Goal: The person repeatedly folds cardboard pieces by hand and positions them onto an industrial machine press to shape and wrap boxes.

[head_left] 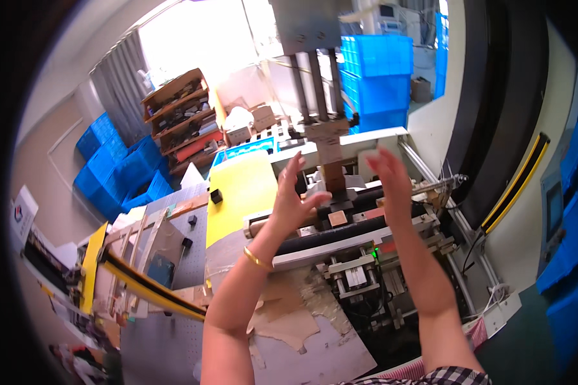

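Both my arms reach over a machine with a vertical press head [327,138], its metal rods and a brown block [332,174] at its lower end. My left hand [293,200] is raised left of the press head, thumb apart from the fingers, holding nothing; a gold bangle [257,258] circles that wrist. On the other side, my right hand [392,183] is lifted with its fingers spread and slightly blurred, also without anything in it. Between my forearms, a small tan square piece [338,219] lies beneath the press head, by a black roller [359,229].
A yellow sheet [241,192] lies to the left, with a small black block [216,196] on it. Torn brown board [286,311] covers the near table. A yellow-black bar [515,183] stands at right. Blue crates [377,83] and a wooden shelf [185,115] are behind.
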A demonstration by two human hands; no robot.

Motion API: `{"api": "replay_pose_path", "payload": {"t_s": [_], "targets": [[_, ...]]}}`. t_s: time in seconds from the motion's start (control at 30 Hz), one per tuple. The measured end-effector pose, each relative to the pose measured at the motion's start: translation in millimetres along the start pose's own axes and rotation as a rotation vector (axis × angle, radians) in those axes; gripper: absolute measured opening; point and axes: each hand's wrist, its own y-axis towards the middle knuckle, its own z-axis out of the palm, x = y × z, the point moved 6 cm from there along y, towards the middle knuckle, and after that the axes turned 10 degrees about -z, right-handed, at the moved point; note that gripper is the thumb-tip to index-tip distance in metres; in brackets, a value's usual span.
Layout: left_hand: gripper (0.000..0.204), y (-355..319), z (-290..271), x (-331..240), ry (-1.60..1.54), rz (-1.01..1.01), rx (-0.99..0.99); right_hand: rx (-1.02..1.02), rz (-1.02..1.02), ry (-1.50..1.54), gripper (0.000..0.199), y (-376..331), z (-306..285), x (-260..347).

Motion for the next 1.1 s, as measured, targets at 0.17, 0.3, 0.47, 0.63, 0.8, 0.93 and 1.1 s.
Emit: {"api": "replay_pose_path", "payload": {"t_s": [0.17,0.3,0.47,0.63,0.8,0.93,1.1], "targets": [[0.049,-184,-71,10,0.033,-0.039,0.322,0.935,0.286,-0.191,0.018,-275,46,23],[0.024,-361,-193,64,0.05,-0.647,0.125,1.143,0.617,-0.019,0.019,-417,92,95],[0.013,-710,-409,138,0.16,-1.025,-0.839,1.4,0.862,0.179,0.023,-518,168,128],[0.024,-1129,-498,-21,1.156,-1.983,-1.111,1.789,0.506,0.307,0.024,-563,279,172],[0.044,-1176,-496,-94,0.998,-2.344,-0.98,1.827,0.472,0.275,0.027,-600,354,188],[0.047,-1102,-499,-122,0.902,-2.273,-0.792,2.029,0.285,0.433,0.027,-629,382,206],[0.009,-1177,-509,-25,0.9,-1.854,-0.809,2.058,0.179,0.413,0.027,-626,380,216]]}}
